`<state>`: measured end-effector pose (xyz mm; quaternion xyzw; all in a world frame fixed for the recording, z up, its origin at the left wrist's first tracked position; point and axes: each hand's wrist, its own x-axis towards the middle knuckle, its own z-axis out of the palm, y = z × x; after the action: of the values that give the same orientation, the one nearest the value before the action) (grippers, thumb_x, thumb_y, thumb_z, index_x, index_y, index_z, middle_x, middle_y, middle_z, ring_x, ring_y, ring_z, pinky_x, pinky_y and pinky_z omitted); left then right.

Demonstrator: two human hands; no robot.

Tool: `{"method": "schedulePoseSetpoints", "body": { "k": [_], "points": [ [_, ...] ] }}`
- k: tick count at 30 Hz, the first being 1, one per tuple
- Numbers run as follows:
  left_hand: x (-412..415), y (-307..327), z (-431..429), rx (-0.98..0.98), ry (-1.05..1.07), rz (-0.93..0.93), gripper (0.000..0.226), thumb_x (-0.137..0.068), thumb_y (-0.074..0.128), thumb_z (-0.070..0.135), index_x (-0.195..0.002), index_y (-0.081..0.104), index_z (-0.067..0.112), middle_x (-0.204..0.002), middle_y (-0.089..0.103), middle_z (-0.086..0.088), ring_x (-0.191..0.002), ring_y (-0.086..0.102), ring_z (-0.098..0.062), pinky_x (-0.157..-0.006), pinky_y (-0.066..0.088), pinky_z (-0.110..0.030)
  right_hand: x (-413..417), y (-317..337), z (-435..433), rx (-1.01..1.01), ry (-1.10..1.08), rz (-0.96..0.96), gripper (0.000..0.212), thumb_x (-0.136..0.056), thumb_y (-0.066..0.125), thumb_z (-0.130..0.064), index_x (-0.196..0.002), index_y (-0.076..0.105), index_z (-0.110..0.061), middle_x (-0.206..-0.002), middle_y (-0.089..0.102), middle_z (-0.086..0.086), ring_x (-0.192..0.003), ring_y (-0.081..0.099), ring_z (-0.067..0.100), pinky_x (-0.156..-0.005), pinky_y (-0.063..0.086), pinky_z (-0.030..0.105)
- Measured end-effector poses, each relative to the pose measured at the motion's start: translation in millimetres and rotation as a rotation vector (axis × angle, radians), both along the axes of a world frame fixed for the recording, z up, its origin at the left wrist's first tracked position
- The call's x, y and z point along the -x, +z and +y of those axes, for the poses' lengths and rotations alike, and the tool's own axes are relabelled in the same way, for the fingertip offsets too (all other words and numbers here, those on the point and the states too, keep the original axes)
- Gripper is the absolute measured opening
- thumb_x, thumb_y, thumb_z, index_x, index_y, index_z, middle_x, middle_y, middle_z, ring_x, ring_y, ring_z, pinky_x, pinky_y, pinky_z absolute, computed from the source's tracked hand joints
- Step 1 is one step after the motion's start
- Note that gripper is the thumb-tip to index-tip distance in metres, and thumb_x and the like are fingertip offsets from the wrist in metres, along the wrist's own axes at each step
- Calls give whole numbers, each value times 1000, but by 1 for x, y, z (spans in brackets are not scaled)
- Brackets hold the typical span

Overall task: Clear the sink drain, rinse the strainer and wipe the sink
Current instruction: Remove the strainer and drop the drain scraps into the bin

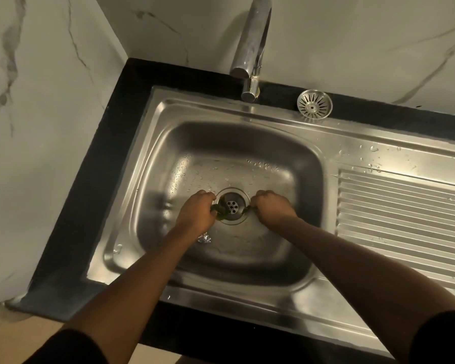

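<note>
Legible markings: none. Checked the sink [378,153], the strainer [314,106] lying on the sink's back rim, and the tap [255,43]. No text, brand stamp, number or sign can be read on any of them.
</note>
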<state>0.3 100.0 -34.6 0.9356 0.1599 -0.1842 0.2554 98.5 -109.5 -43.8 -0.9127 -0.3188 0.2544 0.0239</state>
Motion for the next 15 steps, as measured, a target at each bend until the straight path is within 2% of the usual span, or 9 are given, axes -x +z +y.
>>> {"method": "schedulePoseSetpoints", "body": {
  "k": [4,7,11,15],
  "points": [
    [-4,-9,-6,3,21,49,38,-91,76,18,-128,68,12,-127,68,-13,-116,67,-32,-96,57,-41,-1,7,7,-178,-267,60,18,-96,54,-15,-106,69,-18,-95,73,11,-86,68,34,-68,46,32],
    [-4,-14,-10,-41,-17,67,37,-92,75,17,-127,65,12,-125,67,-13,-116,65,-32,-92,58,-42,0,9,14,-262,-391,96,14,-96,58,-15,-104,70,-19,-84,70,8,-73,59,28,-67,41,27],
    [-4,-20,-11,-66,-38,109,31,-94,71,14,-124,65,12,-123,69,-13,-115,66,-31,-89,55,-41,4,5,28,-286,-421,185,15,-97,59,-12,-97,72,-20,-77,66,-1,-72,62,20,-56,41,23],
    [-4,-14,-8,-43,10,127,19,-91,73,13,-110,73,15,-113,74,-10,-106,71,-30,-79,50,-34,10,-4,42,-286,-443,207,20,-97,60,-8,-107,73,-17,-89,72,4,-79,67,21,-65,51,27]
  ]
}}
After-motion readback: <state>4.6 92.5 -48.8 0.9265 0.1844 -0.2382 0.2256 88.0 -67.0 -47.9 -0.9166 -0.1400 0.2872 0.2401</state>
